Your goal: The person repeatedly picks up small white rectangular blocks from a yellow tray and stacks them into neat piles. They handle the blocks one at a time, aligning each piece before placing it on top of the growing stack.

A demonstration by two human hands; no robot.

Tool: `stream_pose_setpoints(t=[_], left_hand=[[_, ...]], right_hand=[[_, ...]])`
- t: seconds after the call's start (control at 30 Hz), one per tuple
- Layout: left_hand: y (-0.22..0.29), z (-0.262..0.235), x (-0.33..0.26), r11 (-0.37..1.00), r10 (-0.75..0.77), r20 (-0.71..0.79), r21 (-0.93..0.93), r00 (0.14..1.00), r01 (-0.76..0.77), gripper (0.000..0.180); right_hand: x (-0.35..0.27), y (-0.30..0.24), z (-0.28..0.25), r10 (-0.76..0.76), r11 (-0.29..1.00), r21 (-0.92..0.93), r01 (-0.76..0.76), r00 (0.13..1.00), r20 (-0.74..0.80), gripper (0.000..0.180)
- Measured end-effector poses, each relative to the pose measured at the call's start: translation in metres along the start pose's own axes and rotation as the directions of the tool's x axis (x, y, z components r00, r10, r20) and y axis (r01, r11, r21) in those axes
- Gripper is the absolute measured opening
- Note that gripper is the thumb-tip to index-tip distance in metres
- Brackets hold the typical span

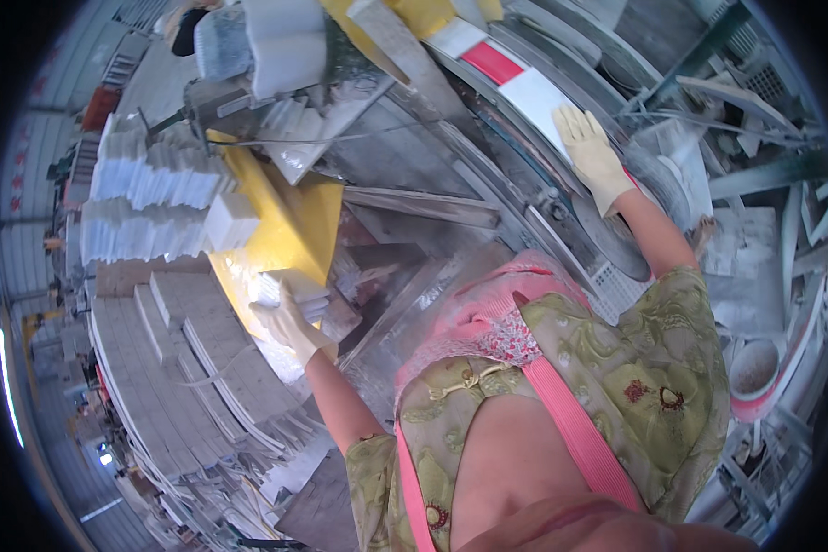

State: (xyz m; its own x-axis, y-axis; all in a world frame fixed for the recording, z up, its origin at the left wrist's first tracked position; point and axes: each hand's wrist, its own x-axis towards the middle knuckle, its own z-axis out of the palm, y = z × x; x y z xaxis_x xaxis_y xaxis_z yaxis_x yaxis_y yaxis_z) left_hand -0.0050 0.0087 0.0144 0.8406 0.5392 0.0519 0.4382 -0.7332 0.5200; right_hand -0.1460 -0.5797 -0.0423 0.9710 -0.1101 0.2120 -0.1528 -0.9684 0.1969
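Observation:
My left hand (292,329), in a cream glove, is at a small stack of white tiles (296,279), its thumb and fingers closed about the near end. That stack lies on a bright yellow sheet (294,221), and part of it is hidden behind the glove. Off to the right, my right hand (587,155) wears a matching glove and stretches its fingers flat over the end of a white strip (535,97) on a long curved machine bed. A red piece (492,63) sits farther along the same bed.
Rows of stacked white tiles (152,184) stand at the left, above long grey slabs (184,368). A wooden bar (423,206) crosses the middle. Clear-wrapped white blocks (285,46) are at the far side. A round bucket (754,366) stands at the right among metal frames.

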Motion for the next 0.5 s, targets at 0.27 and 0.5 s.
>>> stream_pose_setpoints(t=[0.27,0.5], left_hand=[[0.007,-0.004,-0.005,0.996,-0.021,-0.009,-0.09,1.0,0.02,0.11],[0.003,-0.003,-0.001,1.0,-0.009,-0.013,0.019,1.0,0.009,0.107]], right_hand=[[0.026,0.007,-0.026,-0.048,0.995,0.081,0.054,0.997,-0.066,0.058],[0.068,-0.002,-0.017,-0.124,0.987,-0.089,0.135,0.985,0.124,0.07]])
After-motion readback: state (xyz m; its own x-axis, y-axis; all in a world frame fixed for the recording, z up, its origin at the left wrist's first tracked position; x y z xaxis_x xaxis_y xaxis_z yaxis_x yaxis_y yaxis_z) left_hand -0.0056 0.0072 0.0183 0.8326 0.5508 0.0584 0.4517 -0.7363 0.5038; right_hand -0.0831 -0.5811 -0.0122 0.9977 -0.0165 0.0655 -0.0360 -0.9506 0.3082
